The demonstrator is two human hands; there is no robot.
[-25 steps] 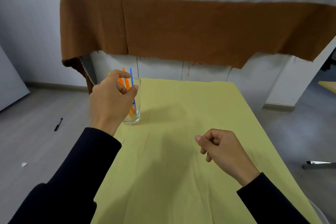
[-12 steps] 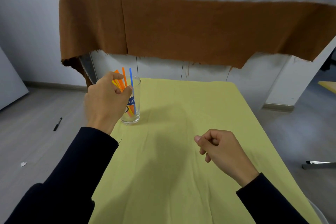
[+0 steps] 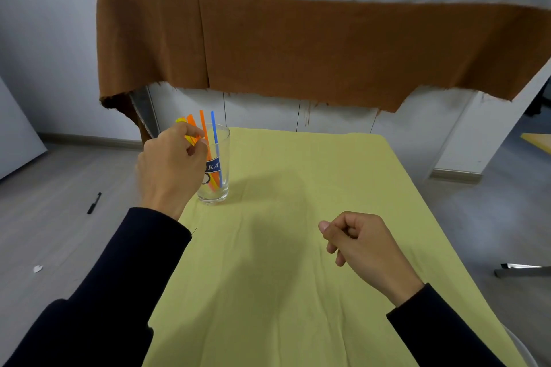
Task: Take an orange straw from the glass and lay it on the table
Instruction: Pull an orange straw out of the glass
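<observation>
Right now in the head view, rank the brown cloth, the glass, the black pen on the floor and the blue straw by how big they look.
1. brown cloth
2. glass
3. blue straw
4. black pen

The pen lies off on the floor, so its true size is unsure.

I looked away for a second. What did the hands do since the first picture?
The left hand slid a little left at the glass and pinched its fingertips around the leftmost orange straw. No straw is out yet. The right hand, glass and table stayed put.

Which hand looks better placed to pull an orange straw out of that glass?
Left. The left hand is already at the glass, fingertips by the orange straws. The right hand is curled over the table, well away.
</observation>
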